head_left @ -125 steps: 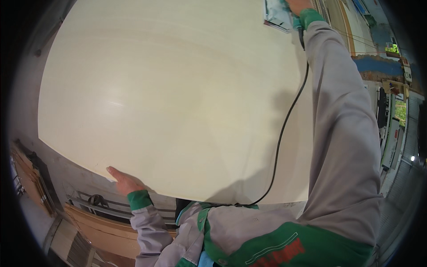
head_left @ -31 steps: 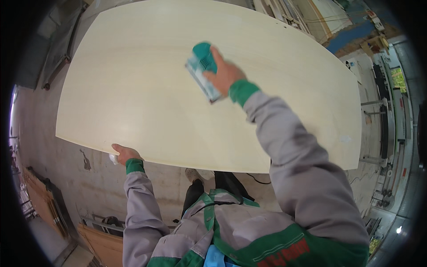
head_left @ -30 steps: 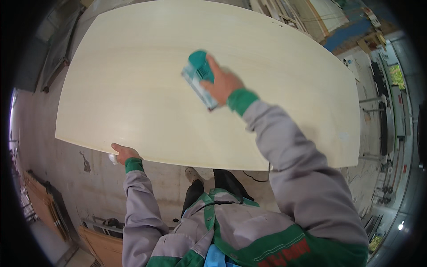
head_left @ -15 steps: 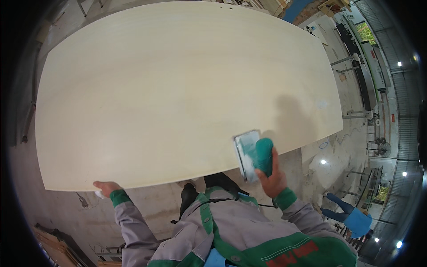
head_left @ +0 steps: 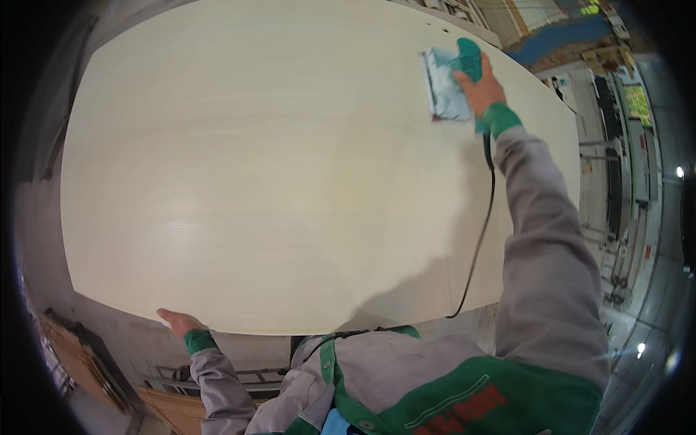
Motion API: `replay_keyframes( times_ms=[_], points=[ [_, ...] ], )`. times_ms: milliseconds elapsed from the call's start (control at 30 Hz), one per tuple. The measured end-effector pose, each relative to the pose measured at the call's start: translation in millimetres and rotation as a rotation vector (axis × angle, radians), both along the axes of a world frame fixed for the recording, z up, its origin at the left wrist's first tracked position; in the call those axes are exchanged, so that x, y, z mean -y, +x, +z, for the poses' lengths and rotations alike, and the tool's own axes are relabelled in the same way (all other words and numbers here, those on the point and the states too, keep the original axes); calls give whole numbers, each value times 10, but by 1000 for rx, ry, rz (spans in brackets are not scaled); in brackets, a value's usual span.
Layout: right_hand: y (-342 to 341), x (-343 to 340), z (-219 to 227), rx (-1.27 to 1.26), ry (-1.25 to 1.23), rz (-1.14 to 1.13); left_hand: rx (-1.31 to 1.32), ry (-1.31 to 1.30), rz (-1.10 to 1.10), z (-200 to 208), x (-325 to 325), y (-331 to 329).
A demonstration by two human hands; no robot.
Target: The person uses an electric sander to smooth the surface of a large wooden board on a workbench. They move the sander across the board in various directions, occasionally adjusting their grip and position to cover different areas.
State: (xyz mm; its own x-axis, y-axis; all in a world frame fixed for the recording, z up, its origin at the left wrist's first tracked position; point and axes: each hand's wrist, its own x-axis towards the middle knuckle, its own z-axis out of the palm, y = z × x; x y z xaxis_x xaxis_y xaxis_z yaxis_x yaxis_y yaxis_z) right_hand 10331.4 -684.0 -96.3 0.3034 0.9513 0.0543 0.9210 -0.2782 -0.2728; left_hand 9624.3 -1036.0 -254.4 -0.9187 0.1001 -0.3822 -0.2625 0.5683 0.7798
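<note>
A large pale, cream-coloured panel (head_left: 290,167) lies flat in front of me. Near its far right edge, a teal electric sander (head_left: 470,61) rests on the surface, its rectangular base dusted white. My right hand (head_left: 484,88) is closed round the sander's body, arm stretched far out. From the sander a black power cord (head_left: 484,225) trails back over the panel to the near edge. At the near left edge, my left hand (head_left: 181,322) grips the panel, thumb uppermost; its other fingers are mostly hidden. A bit of white shows beside that thumb, too small to make out.
Brown boards (head_left: 80,359) lean at the lower left. A metal frame and wooden pieces (head_left: 170,409) are below the near edge. Along the right side stand long benches or racks (head_left: 616,174). A blue strip (head_left: 565,36) lies on the floor beyond the far right corner.
My right hand has carried the sander from the near edge to the far right of the panel. My body leans further over it. The left hand stays at the near left edge.
</note>
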Motion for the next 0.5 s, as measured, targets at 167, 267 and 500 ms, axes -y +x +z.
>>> replay_keyframes(
  times_ms=[167,267,500],
  points=[
    [-364,-1001,-59,82,-6,156,0,-12,-5,-60,76,-86],
    [-932,-1192,-172,79,2,321,49,42,53,-104,95,-120],
    [-2877,-676,-149,-86,-65,640,46,381,199,-194,17,-55]
  ],
)
